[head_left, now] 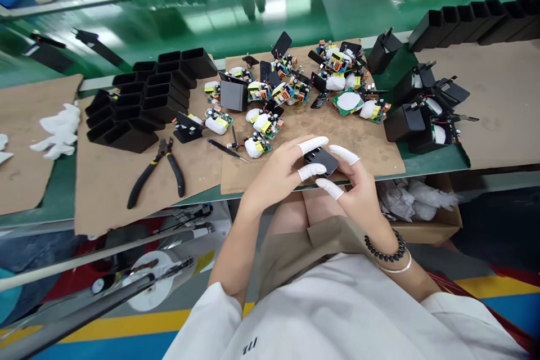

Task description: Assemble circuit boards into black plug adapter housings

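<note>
You hold a black part point(323, 158) in both hands at the table's point(434, 158) near edge. Your left hand point(276, 175) pinches it from 9 o'clock and your right hand point(358, 198) from 3, each grip closed on it. The step looks like working this one piece in mid-air, so keep the pinch steady. Boards point(270, 124) crowd 12, pliers point(158, 171) lie at 9 and cases point(422, 118) at 2. The bare cardboard point(363, 143) just ahead is open.
</note>
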Tool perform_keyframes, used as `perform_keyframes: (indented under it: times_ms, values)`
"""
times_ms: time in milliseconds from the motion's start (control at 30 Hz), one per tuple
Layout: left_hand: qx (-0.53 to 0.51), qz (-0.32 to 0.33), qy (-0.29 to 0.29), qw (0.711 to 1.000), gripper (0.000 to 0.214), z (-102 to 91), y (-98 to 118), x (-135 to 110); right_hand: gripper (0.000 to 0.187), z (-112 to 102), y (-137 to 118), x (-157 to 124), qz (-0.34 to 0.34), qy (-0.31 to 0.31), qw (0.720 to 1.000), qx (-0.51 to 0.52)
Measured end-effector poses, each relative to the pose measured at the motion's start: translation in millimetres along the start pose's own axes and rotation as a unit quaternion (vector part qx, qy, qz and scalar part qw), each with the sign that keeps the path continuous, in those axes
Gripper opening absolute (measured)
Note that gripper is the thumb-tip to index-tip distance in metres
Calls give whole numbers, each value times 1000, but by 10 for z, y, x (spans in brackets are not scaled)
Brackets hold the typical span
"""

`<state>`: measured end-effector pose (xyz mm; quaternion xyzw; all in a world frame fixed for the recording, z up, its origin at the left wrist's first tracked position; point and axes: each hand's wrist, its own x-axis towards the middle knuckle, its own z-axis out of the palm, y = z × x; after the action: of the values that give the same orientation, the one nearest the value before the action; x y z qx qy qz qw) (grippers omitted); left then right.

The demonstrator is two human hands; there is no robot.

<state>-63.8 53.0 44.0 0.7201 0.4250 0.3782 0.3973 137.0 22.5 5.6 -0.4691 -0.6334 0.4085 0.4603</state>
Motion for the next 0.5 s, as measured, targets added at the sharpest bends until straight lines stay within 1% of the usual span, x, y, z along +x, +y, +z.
perform_keyframes:
  times_ms: [33,100,200,300,367,433,500]
  values:
    - [8,-2,6,1000,35,-14,20,37,58,20,2,-1,-4,12,1000,-8]
    - [0,-12,41,999,25,21,43,89,53,57,8,-8,-16,33,999,-19]
    - [-60,-47,119,990,24,177,25,104,56,102,32,-30,-33,56,998,-20]
    - [-127,-87,197,968,26,359,-17,78,54,140,69,-58,-47,80,995,-23]
    - [-143,-93,245,954,27,456,-29,59,53,159,93,-74,-56,91,994,-22]
    - [-113,-78,274,952,26,519,-22,42,57,170,115,-86,-56,97,994,-18]
    - [-41,-42,285,957,24,550,-1,20,62,173,137,-97,-48,99,994,-11]
